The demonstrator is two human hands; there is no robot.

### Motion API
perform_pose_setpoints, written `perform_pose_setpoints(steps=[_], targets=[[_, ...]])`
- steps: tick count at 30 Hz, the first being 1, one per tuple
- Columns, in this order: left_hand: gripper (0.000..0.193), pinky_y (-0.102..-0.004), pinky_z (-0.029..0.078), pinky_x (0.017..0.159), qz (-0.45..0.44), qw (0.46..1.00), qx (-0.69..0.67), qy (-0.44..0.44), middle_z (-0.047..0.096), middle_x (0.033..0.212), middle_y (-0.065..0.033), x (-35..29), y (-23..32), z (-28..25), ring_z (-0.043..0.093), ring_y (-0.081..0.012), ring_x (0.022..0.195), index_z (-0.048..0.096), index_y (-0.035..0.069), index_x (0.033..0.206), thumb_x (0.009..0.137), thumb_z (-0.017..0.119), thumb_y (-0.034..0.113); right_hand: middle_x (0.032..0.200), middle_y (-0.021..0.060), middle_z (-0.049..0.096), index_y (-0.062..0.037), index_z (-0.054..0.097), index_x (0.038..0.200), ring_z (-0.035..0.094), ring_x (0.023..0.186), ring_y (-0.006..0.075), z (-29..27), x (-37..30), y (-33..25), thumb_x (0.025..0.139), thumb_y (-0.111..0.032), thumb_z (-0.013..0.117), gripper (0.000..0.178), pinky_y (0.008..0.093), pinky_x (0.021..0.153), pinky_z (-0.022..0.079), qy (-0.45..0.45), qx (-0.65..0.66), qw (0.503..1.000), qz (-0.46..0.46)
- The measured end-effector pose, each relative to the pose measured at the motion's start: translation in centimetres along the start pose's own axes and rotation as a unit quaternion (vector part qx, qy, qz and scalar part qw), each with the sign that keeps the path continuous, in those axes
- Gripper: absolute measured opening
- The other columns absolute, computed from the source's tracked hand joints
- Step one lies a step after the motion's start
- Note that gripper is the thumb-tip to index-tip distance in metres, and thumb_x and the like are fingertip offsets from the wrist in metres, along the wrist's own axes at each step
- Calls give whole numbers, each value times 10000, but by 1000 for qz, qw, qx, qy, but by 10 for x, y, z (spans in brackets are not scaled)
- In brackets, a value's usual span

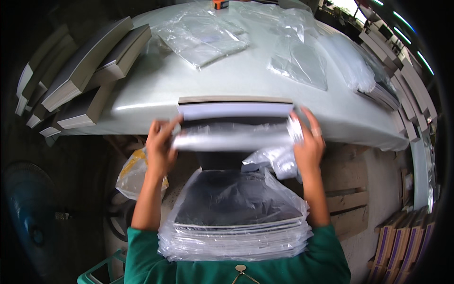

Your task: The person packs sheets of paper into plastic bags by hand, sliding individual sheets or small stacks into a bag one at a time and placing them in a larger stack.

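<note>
At the near table edge, my left hand and my right hand are closed on opposite ends of a clear plastic bag, blurred by motion. Some fingertips are smeared. Just beyond the bag, a dark-faced block with a pale edge lies between my hands; whether it is partly inside the bag cannot be made out. Below my hands, close to my body, rests a thick stack of dark flat sheets in clear plastic bags. Crumpled clear plastic hangs beside my right wrist.
Dark-topped, white-edged blocks stand in piles on the table's left. Loose clear bags lie on the covered table. More bagged stacks and blocks sit at right. A wooden pallet, cartons and a fan surround me.
</note>
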State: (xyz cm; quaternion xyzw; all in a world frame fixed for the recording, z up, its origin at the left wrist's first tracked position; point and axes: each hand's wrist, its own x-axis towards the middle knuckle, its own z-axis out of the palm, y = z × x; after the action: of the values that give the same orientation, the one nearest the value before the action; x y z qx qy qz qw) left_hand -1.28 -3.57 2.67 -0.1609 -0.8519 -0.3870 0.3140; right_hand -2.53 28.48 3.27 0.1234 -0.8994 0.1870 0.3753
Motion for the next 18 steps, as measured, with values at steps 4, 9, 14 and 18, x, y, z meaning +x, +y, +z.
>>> perform_pose_setpoints(steps=[4, 9, 14, 18], targets=[[99, -280, 413, 652, -67, 878, -392, -267, 558, 743, -104, -32, 10, -38, 533, -188, 700, 629, -6, 781, 685, 631, 21, 828, 105, 609, -54, 685, 785, 565, 536, 177, -50, -60, -1, 610, -74, 651, 180, 227, 483, 438, 67, 67, 986, -136], [266, -179, 384, 593, -372, 707, -492, -346, 563, 720, 24, -66, -35, -3, 499, -40, 641, 573, 21, 921, 725, 681, 165, 826, 65, 599, -7, 545, 1043, 543, 569, 101, -43, -118, 52, 779, -137, 561, 295, 208, 516, 426, -224, 545, 749, 303], [202, -233, 458, 749, -509, 590, -556, -290, 595, 848, -3, -134, -143, 82, 571, -98, 773, 580, 48, 925, 761, 644, 147, 815, 39, 590, -13, 507, 1098, 534, 606, 76, 104, -195, 95, 823, -169, 545, 318, 208, 523, 410, -249, 577, 502, 594], [164, -240, 455, 720, -540, 599, -549, -218, 596, 836, -12, -169, -174, 123, 561, -109, 772, 587, 50, 928, 789, 604, 135, 791, 30, 585, -22, 537, 1049, 512, 586, 63, 167, -212, 111, 814, -164, 566, 276, 207, 499, 387, -300, 531, 484, 628]])
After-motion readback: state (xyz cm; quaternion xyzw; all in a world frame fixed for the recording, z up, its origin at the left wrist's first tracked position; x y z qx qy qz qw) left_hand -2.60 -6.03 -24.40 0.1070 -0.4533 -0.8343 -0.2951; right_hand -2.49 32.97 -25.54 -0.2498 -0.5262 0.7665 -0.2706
